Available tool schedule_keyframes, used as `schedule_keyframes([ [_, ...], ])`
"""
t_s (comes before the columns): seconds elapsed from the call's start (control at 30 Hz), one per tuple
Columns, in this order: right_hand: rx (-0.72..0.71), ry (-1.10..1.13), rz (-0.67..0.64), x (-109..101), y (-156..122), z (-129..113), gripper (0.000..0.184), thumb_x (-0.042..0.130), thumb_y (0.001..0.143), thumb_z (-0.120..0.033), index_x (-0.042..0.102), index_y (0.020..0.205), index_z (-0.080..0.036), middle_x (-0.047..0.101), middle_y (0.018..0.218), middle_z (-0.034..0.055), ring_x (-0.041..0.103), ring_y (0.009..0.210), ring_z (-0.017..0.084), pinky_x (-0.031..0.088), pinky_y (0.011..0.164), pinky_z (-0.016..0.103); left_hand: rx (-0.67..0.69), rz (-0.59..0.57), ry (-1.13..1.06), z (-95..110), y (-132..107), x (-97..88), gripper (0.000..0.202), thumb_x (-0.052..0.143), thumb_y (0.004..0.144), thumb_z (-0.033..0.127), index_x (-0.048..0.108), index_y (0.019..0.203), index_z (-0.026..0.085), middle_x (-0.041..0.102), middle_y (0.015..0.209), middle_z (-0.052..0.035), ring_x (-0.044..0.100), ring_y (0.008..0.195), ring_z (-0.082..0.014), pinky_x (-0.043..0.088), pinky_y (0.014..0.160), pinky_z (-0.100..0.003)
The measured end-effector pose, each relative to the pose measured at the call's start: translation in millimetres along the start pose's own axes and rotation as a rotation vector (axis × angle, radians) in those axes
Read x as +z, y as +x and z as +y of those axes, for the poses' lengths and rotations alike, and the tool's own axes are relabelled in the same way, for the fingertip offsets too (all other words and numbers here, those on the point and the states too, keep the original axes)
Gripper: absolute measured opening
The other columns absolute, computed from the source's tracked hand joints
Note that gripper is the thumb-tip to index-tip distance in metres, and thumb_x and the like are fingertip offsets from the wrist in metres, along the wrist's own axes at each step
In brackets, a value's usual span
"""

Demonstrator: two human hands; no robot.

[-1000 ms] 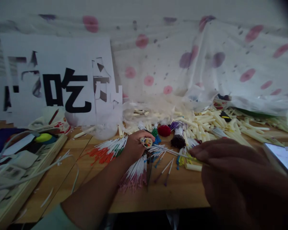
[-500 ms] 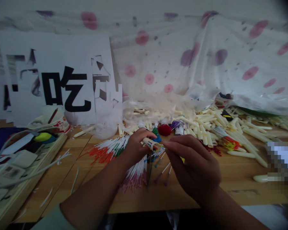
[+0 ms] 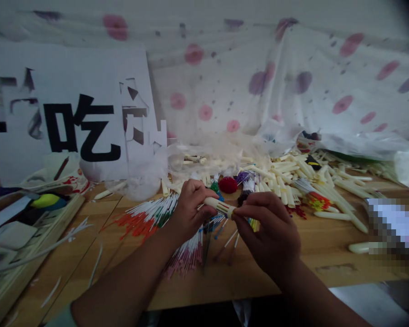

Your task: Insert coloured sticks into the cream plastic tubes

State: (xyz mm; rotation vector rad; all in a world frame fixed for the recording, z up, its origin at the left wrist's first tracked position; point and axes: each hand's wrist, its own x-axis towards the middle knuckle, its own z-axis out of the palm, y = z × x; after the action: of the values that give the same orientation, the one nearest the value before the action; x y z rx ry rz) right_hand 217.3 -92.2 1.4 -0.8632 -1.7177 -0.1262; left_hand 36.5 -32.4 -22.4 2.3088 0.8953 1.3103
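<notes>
My left hand [image 3: 194,206] is closed around one end of a short cream tube [image 3: 221,206], which has narrow slots along its side with dark and coloured bits showing in them. The fingertips of my right hand [image 3: 266,225] pinch the tube's other end; anything small between them is hidden. Below my hands, white sticks with pink tips [image 3: 187,256] fan out on the table. To the left lie white sticks with orange tips [image 3: 136,220], and a few blue-tipped sticks [image 3: 218,231] show under the tube.
Behind my hands stand a dark red bundle [image 3: 227,185] and a heap of cream tubes [image 3: 286,181]. Orange- and yellow-tipped sticks [image 3: 316,197] lie at right. A wooden tray [image 3: 66,213] with cables is on the left, before a white board [image 3: 98,68] with a black character.
The tube's open end, which faced me, has turned to the right. My right fingertips have closed from just beside the tube onto its end. The whole view has shifted slightly.
</notes>
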Motion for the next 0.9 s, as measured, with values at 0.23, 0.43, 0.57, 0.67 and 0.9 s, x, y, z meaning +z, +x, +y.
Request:
schedule_keyframes([
  [0.23, 0.133, 0.051, 0.008, 8.6, -5.6, -2.8, 0.015, 0.058, 0.079, -0.009, 0.063, 0.086, -0.020, 0.055, 0.083, 0.0031, 0.055, 0.079, 0.014, 0.048, 0.067, 0.029, -0.040, 0.050, 0.063, 2.1, -0.8, 1.2, 0.048, 0.043, 0.080, 0.063, 0.067, 0.091, 0.023, 0.043, 0.087, -0.0044, 0.044, 0.087, -0.0197, 0.038, 0.081, -0.033],
  [0.43, 0.291, 0.314, -0.007, 6.7, -14.8, 10.1, 0.022, 0.051, 0.084, -0.015, 0.067, 0.093, -0.026, 0.057, 0.095, 0.0045, 0.056, 0.091, 0.017, 0.048, 0.077, 0.035, -0.068, 0.056, 0.058, -0.8, 1.5, 2.0, 0.051, 0.042, 0.080, 0.064, 0.066, 0.088, 0.020, 0.045, 0.085, -0.0045, 0.045, 0.086, -0.0197, 0.038, 0.080, -0.032],
  [0.57, 0.418, 0.120, 0.094, -25.9, -17.0, 68.6, 0.017, 0.055, 0.082, -0.023, 0.067, 0.093, -0.024, 0.062, 0.092, 0.0036, 0.058, 0.089, 0.017, 0.046, 0.081, 0.036, -0.239, 0.005, -0.171, -11.5, 3.0, 3.6, 0.052, 0.039, 0.082, 0.064, 0.059, 0.084, 0.017, 0.048, 0.085, -0.0045, 0.046, 0.082, -0.0180, 0.039, 0.075, -0.029],
  [0.67, 0.562, -0.102, -0.137, -50.7, -18.3, 109.1, 0.015, 0.058, 0.078, -0.029, 0.068, 0.085, -0.019, 0.064, 0.084, 0.0046, 0.059, 0.077, 0.017, 0.046, 0.072, 0.033, -0.366, -0.036, -0.421, -18.8, 2.1, 8.1, 0.053, 0.041, 0.079, 0.068, 0.053, 0.083, 0.017, 0.048, 0.079, -0.0026, 0.045, 0.073, -0.0152, 0.037, 0.066, -0.026],
  [0.9, 0.471, -0.367, -0.589, -47.6, -22.3, 117.4, 0.020, 0.052, 0.080, -0.025, 0.068, 0.088, -0.018, 0.067, 0.088, 0.0069, 0.060, 0.084, 0.019, 0.045, 0.076, 0.031, -0.487, -0.100, -0.406, -13.6, 4.5, 9.8, 0.039, 0.062, 0.074, 0.052, 0.044, 0.070, 0.017, 0.036, 0.059, 0.0058, 0.032, 0.054, -0.0086, 0.026, 0.051, -0.021],
])
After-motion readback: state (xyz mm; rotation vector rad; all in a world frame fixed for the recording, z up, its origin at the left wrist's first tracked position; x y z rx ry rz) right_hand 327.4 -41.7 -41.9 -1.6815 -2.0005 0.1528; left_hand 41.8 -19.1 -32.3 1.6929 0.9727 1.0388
